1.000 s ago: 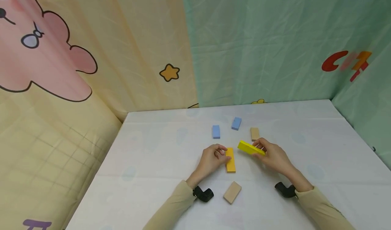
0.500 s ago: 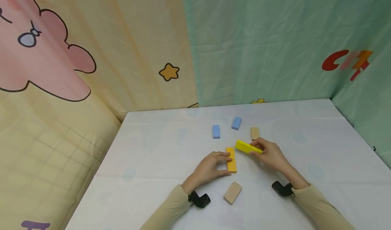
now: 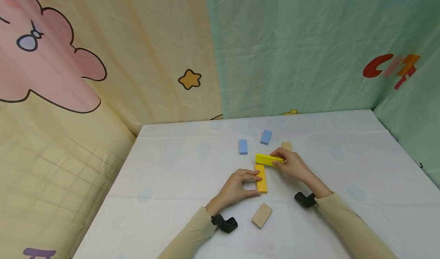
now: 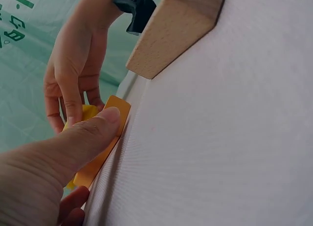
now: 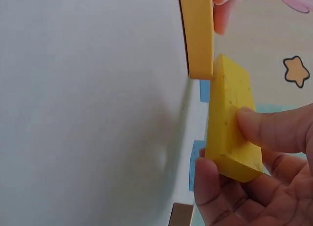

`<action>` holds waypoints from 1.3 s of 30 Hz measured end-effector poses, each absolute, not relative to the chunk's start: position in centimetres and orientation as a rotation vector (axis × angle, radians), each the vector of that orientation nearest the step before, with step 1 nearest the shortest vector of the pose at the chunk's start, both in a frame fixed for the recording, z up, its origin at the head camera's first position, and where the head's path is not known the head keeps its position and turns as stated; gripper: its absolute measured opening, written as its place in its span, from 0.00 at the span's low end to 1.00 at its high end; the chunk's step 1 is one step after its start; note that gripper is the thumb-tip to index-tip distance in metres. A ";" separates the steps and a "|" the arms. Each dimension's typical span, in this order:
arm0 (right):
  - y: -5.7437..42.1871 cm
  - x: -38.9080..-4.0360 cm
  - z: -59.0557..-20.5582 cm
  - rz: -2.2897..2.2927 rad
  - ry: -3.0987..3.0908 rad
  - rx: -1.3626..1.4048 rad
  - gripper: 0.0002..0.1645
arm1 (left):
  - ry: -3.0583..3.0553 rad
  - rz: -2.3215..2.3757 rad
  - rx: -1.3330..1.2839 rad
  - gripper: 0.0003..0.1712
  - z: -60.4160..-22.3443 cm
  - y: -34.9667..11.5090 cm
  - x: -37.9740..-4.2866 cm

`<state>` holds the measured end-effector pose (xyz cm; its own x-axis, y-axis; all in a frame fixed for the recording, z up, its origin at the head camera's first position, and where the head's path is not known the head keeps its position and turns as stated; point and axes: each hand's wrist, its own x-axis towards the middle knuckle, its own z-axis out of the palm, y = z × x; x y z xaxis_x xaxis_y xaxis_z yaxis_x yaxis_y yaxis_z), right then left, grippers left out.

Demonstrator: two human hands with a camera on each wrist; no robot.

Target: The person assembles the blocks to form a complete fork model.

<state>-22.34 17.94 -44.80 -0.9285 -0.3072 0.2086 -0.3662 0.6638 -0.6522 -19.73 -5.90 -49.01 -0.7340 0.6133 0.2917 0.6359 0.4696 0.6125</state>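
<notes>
An orange rectangular block [image 3: 262, 184] lies flat on the white-covered table, its long side running away from me. My left hand [image 3: 235, 186] holds it from the left; in the left wrist view the thumb lies across the orange block [image 4: 98, 162] near one end. Just past its far end, my right hand [image 3: 293, 165] pinches a bright yellow block [image 3: 265, 159], turned crosswise. The right wrist view shows the thumb on the broad face of the yellow block [image 5: 232, 99] and fingers behind it, its tip right at the orange block's end [image 5: 200, 64].
Two blue blocks, one upright in view [image 3: 243, 147] and one slanted [image 3: 266, 137], lie farther back. A wooden block [image 3: 287, 146] is partly hidden behind the right hand; another wooden block [image 3: 262, 215] lies nearer me. Printed curtains [image 3: 295, 52] stand behind the table.
My right hand has carried the yellow block left, turning it more crosswise beyond the orange block. My left hand has shifted its fingers and thumb along the orange block, which stays nearly in place.
</notes>
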 end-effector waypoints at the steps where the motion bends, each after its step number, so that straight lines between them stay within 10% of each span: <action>1: 17.7 -22.5 -44.8 1.131 -2.798 0.576 0.10 | -2.668 -1.133 -1.136 0.24 -49.0 -5.9 -19.7; 39: 16.0 -24.6 -44.9 0.825 -2.970 0.679 0.21 | -2.690 -1.138 -1.133 0.23 -49.1 -6.0 -19.9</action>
<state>-24.56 16.02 -44.95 -0.9074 -0.4085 0.0988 -0.4009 0.7707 -0.4953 -19.94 -6.03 -49.11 -0.7385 0.6175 0.2706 0.6243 0.4746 0.6205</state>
